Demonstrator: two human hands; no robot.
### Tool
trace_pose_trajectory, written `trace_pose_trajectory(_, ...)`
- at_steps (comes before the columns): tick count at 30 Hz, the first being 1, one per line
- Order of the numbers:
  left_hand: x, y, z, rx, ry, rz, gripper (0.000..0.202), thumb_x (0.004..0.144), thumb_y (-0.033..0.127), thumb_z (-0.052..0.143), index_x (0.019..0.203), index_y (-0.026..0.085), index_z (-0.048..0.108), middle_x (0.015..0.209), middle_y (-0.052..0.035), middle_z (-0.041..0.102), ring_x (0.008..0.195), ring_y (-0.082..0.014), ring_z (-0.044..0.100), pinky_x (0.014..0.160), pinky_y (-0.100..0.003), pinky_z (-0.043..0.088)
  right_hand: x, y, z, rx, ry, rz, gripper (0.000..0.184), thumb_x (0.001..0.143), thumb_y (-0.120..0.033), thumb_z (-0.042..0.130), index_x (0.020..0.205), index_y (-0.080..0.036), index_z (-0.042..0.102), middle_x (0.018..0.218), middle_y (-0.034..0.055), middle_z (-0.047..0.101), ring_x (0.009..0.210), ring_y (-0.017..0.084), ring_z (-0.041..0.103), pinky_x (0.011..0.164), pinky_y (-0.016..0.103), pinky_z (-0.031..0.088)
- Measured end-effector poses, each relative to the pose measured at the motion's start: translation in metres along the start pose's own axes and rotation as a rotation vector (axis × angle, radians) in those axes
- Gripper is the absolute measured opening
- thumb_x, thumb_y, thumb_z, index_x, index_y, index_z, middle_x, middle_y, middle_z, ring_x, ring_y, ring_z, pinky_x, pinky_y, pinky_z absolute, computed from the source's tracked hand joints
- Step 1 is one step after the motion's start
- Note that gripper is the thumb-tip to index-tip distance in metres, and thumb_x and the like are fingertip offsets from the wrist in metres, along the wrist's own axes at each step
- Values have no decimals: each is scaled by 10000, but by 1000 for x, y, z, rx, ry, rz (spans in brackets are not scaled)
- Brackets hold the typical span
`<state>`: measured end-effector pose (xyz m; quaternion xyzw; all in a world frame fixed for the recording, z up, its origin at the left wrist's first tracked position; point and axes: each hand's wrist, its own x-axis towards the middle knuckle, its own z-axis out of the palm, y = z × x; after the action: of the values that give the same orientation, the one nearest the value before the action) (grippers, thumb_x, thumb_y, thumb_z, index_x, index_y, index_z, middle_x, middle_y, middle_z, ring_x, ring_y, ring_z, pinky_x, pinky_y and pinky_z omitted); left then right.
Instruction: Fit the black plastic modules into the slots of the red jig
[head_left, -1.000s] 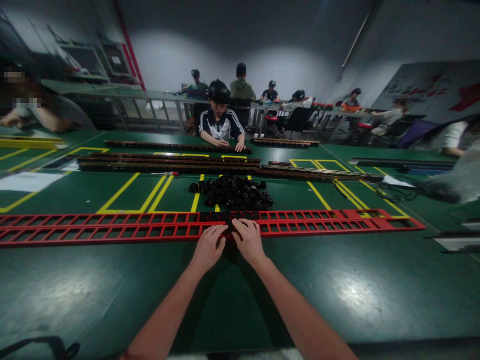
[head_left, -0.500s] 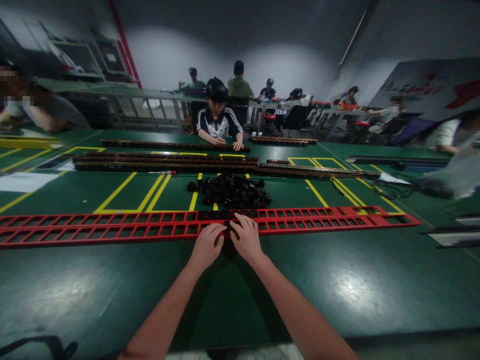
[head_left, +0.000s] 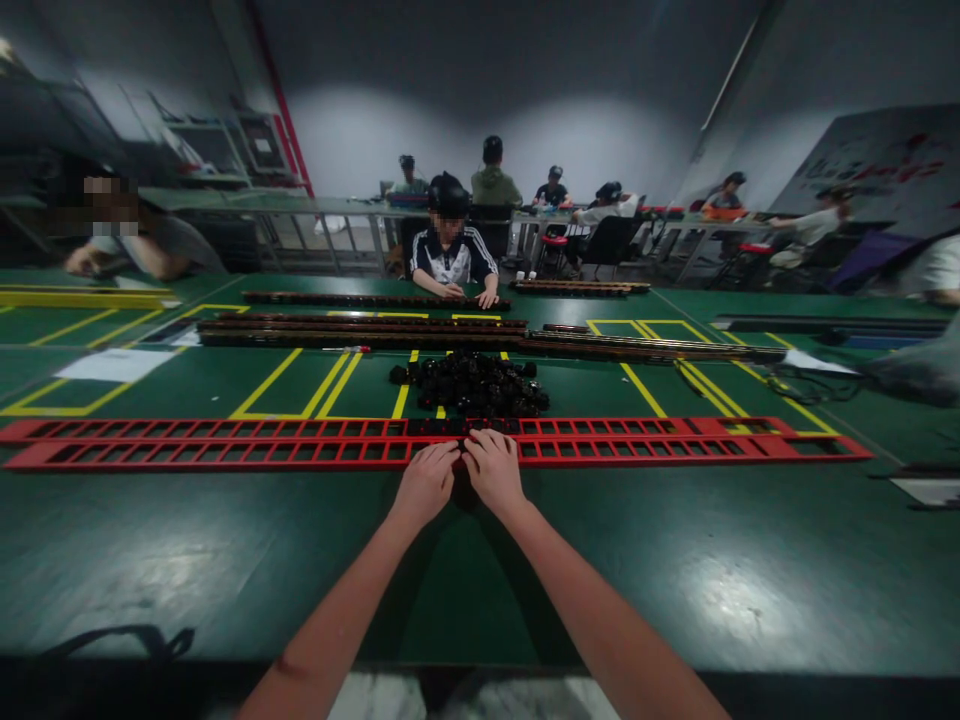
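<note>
Your left hand (head_left: 427, 482) and right hand (head_left: 495, 470) curl close together over the red frame (head_left: 562, 437) lying across the table (head_left: 660, 530), seemingly for fine control; whether they grip anything, I can't tell. The black pile (head_left: 476, 385) sits just beyond, likely for easy reach. Unlike a moment ago, your view includes the frame's left end.

A glossy green counter (head_left: 187, 560) with yellow lines (head_left: 340, 385) carries a long, red, ladder-like framework (head_left: 570, 437), heaped small black parts (head_left: 480, 385), long dark strips (head_left: 360, 329) and a white sheet (head_left: 116, 365).
</note>
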<state>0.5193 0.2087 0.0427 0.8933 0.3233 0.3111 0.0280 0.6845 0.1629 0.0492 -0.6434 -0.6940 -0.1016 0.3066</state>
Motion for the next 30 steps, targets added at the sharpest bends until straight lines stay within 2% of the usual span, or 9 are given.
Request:
trace_pose_trajectory(5, 0, 3, 0, 87, -14, -53, 385, 924, 95, 444, 1229, 170, 667, 1322, -90, 684, 1218, -212, 626, 1101, -396, 482, 0, -1, 3, -14, -32, -38, 261, 1006, -217, 526, 1207, -188, 690, 1309, 105, 691, 1227, 260, 554, 1044, 468, 379)
trace_pose_trajectory(10, 0, 6, -4, 203, 32, -193, 365, 953, 205, 464, 1265, 154, 646, 1415, -144, 607, 1297, -310, 561, 1119, -520, 436, 0, -1, 8, -22, -63, -50, 279, 1015, -220, 509, 1244, -182, 663, 1335, 120, 673, 1246, 257, 543, 1060, 484, 370)
trace_pose_trajectory(14, 0, 6, -4, 238, 23, -227, 368, 977, 245, 435, 1269, 173, 646, 1431, -131, 600, 1347, -314, 520, 1139, -521, 411, -1, -2, 7, -38, -75, -67, 287, 1022, -224, 490, 1262, -178, 640, 1349, 127, 659, 1254, 262, 528, 1062, 499, 364)
trace_pose_trajectory(23, -3, 7, -5, 251, -39, -204, 395, 985, 248, 406, 1298, 156, 629, 1484, -139, 554, 1408, -308, 463, 1193, -524, 350, -3, -7, 2, -101, -134, -79, 335, 1029, -188, 434, 1323, -177, 594, 1392, 142, 612, 1288, 271, 491, 1085, 509, 342)
trace_pose_trajectory(30, -5, 14, -5, 194, -66, -105, 443, 904, 139, 473, 1328, 147, 603, 1484, -143, 556, 1399, -315, 471, 1191, -521, 363, -4, -8, 1, -137, -144, -54, 335, 1024, -211, 473, 1343, -186, 572, 1384, 126, 618, 1293, 260, 502, 1122, 513, 316)
